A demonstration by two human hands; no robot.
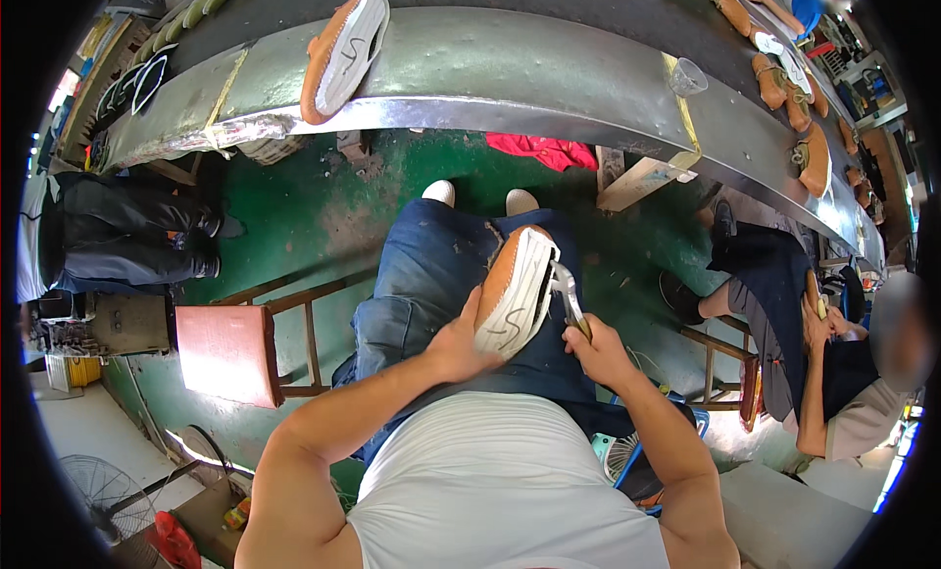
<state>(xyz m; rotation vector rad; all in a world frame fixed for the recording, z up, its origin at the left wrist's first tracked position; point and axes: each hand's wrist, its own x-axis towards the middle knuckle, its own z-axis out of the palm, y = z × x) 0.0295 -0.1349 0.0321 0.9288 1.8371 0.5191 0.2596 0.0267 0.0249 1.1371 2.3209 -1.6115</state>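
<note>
My left hand (pixel 459 347) is closed on the near left side of a tan shoe (pixel 502 259) above my lap. The shoe's white underside, with a dark drawn line and stitching along its rim, faces up. In my right hand (pixel 600 355) is a pair of metal pliers (pixel 564 291), gripped by the handle. Their curved head rests against the right edge of the shoe, next to a dark gap in the white part. Whether the jaws bite on the material cannot be made out.
Ahead runs a metal-edged bench (pixel 470 64), where another tan shoe (pixel 345 59) leans and a clear cup (pixel 688 77) stands. Several tan shoes line its right side. A stool (pixel 230 353) is at left. One person (pixel 814 344) sits at right; another stands at left.
</note>
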